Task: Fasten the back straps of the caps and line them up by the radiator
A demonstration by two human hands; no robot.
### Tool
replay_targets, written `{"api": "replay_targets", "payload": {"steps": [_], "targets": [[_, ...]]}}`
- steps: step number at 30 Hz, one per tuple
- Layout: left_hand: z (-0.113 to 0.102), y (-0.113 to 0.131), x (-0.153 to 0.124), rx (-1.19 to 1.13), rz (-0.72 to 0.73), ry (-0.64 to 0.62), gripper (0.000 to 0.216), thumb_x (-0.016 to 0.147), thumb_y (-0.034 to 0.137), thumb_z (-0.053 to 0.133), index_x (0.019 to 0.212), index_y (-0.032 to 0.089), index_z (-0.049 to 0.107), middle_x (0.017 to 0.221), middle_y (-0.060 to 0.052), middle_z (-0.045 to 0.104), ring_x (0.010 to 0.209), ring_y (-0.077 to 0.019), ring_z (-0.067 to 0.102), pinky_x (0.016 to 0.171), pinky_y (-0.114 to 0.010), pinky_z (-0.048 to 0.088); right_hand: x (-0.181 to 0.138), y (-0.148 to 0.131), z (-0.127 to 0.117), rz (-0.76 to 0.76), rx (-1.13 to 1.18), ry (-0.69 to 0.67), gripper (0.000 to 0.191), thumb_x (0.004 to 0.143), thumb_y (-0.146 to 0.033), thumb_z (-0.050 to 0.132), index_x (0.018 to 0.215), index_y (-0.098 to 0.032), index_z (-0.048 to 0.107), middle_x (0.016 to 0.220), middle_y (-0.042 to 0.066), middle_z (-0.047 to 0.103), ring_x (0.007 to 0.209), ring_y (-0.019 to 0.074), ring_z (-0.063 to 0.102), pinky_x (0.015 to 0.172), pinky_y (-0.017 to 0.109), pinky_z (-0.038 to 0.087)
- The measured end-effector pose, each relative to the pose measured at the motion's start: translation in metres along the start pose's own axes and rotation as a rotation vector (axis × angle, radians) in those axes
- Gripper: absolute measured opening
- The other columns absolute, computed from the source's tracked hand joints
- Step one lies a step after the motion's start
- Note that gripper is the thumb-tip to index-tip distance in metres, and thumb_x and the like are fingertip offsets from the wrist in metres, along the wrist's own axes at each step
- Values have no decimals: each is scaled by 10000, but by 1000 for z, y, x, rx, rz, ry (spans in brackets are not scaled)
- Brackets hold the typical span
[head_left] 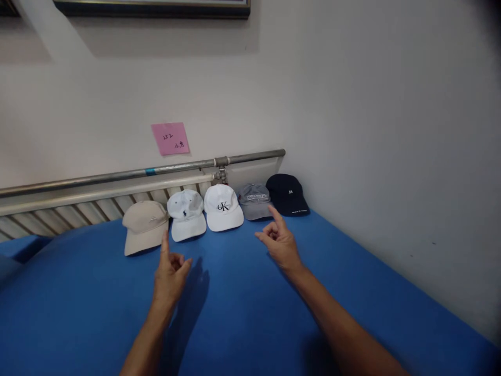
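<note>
Several baseball caps stand in a row along the back of a blue surface (235, 292). From the left come a beige cap (144, 222), a pale white cap (187, 211) with a small dark emblem, a white cap (223, 206) lettered "CK", a grey cap (254, 196) and a black cap (287, 193). My left hand (169, 274) is in front of the beige cap, index finger stretched out and thumb apart, holding nothing. Near the grey cap's brim is my right hand (281, 243), also empty, its index finger extended and thumb apart. Whether either fingertip touches a cap, I cannot tell.
Behind the caps runs a metal pipe (176, 167) above a radiator (105, 206). A pink paper note (170, 139) is stuck to the wall (352, 115). Overhead hangs a dark picture frame (156, 9). The wall borders the blue surface on the right.
</note>
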State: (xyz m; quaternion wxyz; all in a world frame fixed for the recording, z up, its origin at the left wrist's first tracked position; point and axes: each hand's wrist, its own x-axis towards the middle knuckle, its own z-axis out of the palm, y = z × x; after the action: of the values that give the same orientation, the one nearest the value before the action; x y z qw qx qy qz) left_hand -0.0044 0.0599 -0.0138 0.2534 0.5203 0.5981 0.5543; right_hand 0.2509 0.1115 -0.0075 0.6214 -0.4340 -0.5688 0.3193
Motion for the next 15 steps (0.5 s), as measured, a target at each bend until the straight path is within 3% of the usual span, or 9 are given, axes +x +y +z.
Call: {"api": "replay_targets", "payload": {"steps": [6,15], "targets": [[-8,18,-5,-14,15,13,963,726,253,645,1520,253,100,663,78,471,561,-98,442,579,-227,413,-9,-22,-2,-48,-13,-33,785,746,-229,674,1455,-292,344,642,-76,482,548,96,402,573,249,381],[-4,0,-4,30,-19,-76,992,715,318,671,1520,252,95,644,83,458,526,-97,428,518,-210,386,-4,-4,6,88,59,-71,843,681,-191,685,1449,-297,353,585,-103,467,500,82,388,535,226,380]]}}
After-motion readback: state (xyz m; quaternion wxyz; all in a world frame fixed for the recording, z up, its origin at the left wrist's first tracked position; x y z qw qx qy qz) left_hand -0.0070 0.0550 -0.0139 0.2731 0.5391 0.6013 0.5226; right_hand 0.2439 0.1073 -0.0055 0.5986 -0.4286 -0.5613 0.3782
